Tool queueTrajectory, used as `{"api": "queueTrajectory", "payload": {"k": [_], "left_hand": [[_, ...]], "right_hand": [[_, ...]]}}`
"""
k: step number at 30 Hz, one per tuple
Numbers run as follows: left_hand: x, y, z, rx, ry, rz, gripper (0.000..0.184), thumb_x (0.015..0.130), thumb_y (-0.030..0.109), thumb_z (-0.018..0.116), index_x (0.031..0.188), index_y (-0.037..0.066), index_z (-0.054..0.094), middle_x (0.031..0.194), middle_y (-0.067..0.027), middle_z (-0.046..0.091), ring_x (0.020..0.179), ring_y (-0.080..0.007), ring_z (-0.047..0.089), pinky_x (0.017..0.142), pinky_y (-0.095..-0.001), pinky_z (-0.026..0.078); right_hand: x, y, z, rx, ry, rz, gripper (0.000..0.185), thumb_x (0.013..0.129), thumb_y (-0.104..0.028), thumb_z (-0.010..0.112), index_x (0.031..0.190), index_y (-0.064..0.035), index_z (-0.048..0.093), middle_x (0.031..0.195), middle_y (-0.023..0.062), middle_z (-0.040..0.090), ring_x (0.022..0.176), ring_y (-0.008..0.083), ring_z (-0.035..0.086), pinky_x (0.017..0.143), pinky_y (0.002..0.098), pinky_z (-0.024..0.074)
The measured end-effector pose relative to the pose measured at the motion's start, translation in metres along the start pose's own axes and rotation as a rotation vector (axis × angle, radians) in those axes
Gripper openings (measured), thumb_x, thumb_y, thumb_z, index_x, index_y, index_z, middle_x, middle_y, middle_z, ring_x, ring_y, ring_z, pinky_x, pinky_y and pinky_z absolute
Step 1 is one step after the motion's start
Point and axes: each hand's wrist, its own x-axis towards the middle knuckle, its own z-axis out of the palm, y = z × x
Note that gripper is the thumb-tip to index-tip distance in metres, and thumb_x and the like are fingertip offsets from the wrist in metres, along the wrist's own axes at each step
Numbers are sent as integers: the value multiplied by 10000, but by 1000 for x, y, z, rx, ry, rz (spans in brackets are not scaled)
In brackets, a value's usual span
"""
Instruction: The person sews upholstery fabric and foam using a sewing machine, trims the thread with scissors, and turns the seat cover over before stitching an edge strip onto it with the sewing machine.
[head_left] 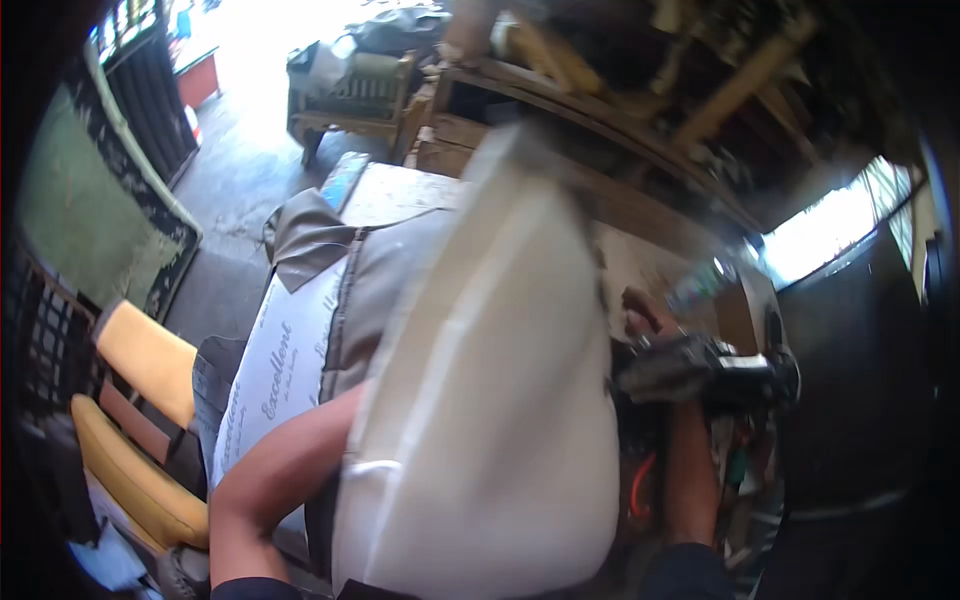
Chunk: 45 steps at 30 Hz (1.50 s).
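Cream panel (500, 400) leans mid-view, left edge before grey fabric (385, 265). Left hand is hidden behind it, hold unclear; curled right hand (648, 312) sits past its right edge, hold unclear. Floor (235, 135) lies open upper left.

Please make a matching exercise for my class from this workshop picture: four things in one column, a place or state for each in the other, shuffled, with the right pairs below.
Things:
1. Cream upholstery piece
2. White sheet
3. Yellow padded pieces
4. Right hand

Places and states:
A. At the far left of the picture
B. Right of the picture's centre, fingers showing
C. Large in the middle, partly blurred
D. Printed with "Excellent"

Pairs: 1-C, 2-D, 3-A, 4-B
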Motion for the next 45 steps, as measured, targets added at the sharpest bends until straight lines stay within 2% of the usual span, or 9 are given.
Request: {"api": "queueTrajectory", "payload": {"k": [2,5,9,13,16,20,28,36,45], "left_hand": [[-71,-1,-29,-614,14,-307,393,1038,254,620,1349,14,627,1342,-63,657,1197,-238,635,1061,-410,491],[-137,55,-79,-731,208,-766,528,1013,200,684,1467,-11,516,1341,-117,653,1186,-231,655,1003,-383,547],[-210,185,-77,-1136,481,-661,765,980,170,702,1620,45,302,1281,-161,636,1140,-219,658,944,-371,573],[-258,224,-37,-143,410,-812,737,984,170,710,1617,61,348,1283,-149,595,1147,-258,635,956,-350,538],[-237,253,3,1000,442,-347,538,962,106,674,1463,-8,515,1339,-216,587,1202,-383,609,1042,-461,496],[-203,323,80,419,-30,-85,455,903,84,724,1348,57,637,1389,-202,603,1363,-426,537,1152,-509,438],[-208,365,160,562,-511,248,657,920,335,741,1506,115,541,1581,-185,479,1527,-394,366,1230,-730,107],[-229,353,160,630,-277,282,530,903,194,758,1420,142,656,1526,-133,568,1469,-321,490,1229,-708,202],[-246,333,172,630,-266,411,447,872,169,760,1318,146,743,1392,-67,686,1403,-315,573,1225,-662,277]], "right_hand": [[-63,-18,3,-24,87,94,498,1021,-288,683,1417,5,606,1294,159,696,1220,225,651,1061,372,493],[-157,-88,16,-35,167,493,324,1009,-236,702,1230,-1,718,1106,118,765,1051,187,718,910,344,557],[-275,-163,48,-196,176,259,273,962,-217,757,1151,-19,744,996,169,761,867,254,752,803,357,580],[-345,-198,104,73,376,442,309,951,-202,772,1185,-11,706,1011,167,739,901,265,749,782,375,585],[-377,-185,134,193,448,499,314,982,-241,748,1181,-6,689,1018,147,742,899,237,747,782,370,576],[-392,-159,143,314,431,462,398,1020,-334,705,1233,0,671,1111,150,739,1010,218,722,885,337,547],[-422,-156,126,902,213,346,355,1089,-213,603,1388,-23,623,1188,45,719,1092,133,661,983,308,532],[-439,-135,189,1204,296,523,373,1052,-115,628,1410,-12,609,1263,98,707,1173,162,654,1037,324,520],[-480,-151,198,939,194,269,489,959,57,572,1446,17,579,1379,126,674,1281,197,623,1101,338,490]]}}
